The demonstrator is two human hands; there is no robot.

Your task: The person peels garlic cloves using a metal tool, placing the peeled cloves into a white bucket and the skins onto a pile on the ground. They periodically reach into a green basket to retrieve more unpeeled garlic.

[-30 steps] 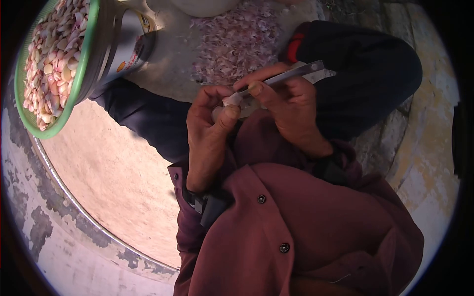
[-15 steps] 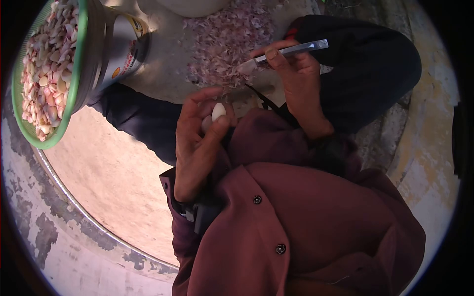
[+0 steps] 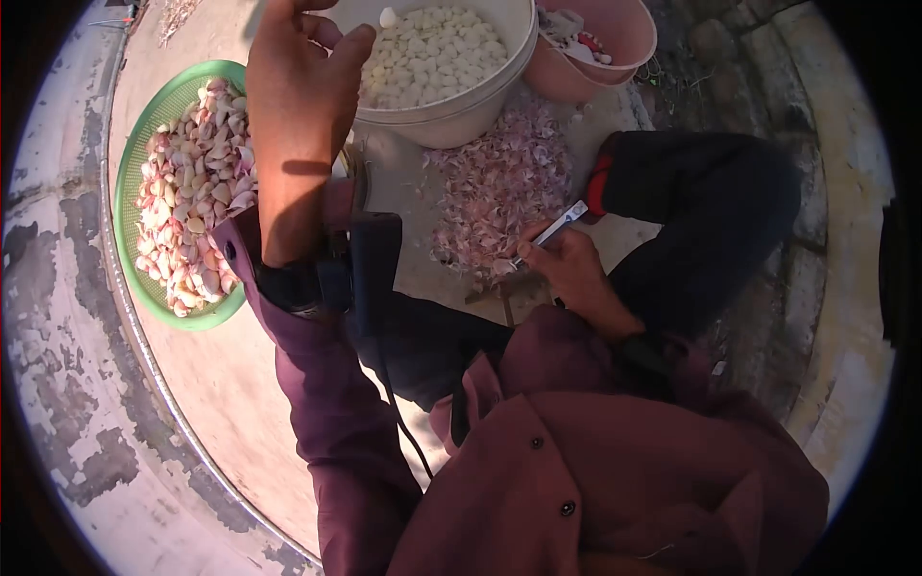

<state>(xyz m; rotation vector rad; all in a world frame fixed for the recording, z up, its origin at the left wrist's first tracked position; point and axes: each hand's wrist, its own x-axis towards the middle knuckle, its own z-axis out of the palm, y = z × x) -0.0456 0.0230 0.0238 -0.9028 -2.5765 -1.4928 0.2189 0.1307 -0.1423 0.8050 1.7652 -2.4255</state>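
Note:
My left hand (image 3: 305, 106) is stretched over the rim of a white bucket (image 3: 456, 120), thumb and fingers apart. Just past the thumb tip is a white peeled garlic clove (image 3: 387, 17), which looks clear of the fingers. Many peeled cloves (image 3: 437, 58) fill the inside of the bucket. My right hand (image 3: 581, 280) is wrapped around a small knife (image 3: 560, 224) with a shiny metal handle, above the edge of a heap of garlic skins (image 3: 499, 187).
On the left, a green basket (image 3: 130, 206) holds unpeeled garlic cloves (image 3: 197, 192). A pink basin (image 3: 639, 43) containing a white bag stands beside the bucket at the back. My dark-trousered leg (image 3: 701, 182) bends on the right. A curved ledge runs along the left.
My left hand has gone from near my lap up and forward to the bucket, carrying the peeled clove, and its fingers have parted. My right hand, with the knife, has lowered. The view has shifted.

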